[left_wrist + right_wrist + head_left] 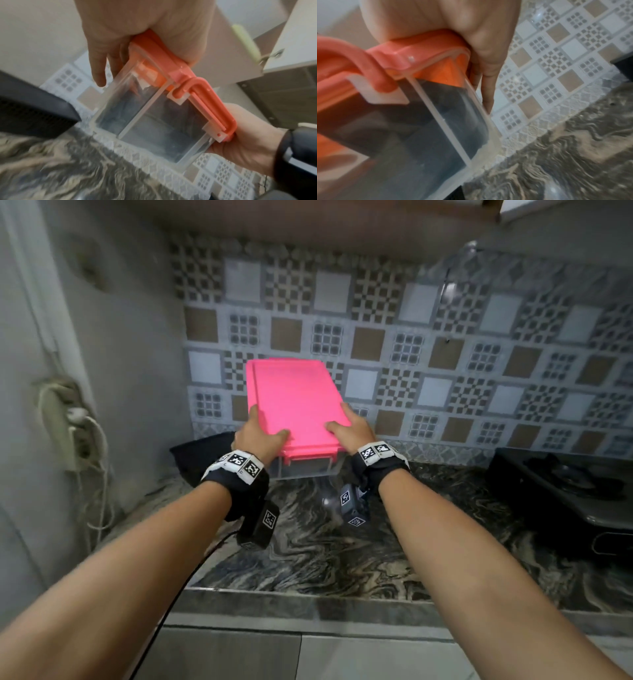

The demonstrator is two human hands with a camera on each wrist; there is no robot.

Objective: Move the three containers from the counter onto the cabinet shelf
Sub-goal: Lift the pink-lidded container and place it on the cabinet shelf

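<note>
A clear plastic container with a pink lid (294, 405) is at the back of the marbled counter (342, 553), close to the tiled wall. My left hand (260, 436) grips its left front corner and my right hand (351, 428) grips its right front corner, with both thumbs on the lid. The left wrist view shows the clear, empty-looking body (154, 121), the pink latch handle (211, 105) and my left fingers (97, 67) down its side. In the right wrist view my right fingers (486, 86) run down the container's wall (419, 128). No other containers are in view.
A black object (202, 455) lies just left of the container. A dark gas stove (565, 494) fills the counter's right end. A power strip with cables (65, 426) hangs on the left wall. The cabinet's underside (308, 220) runs overhead, and a white cabinet door (291, 40) shows above.
</note>
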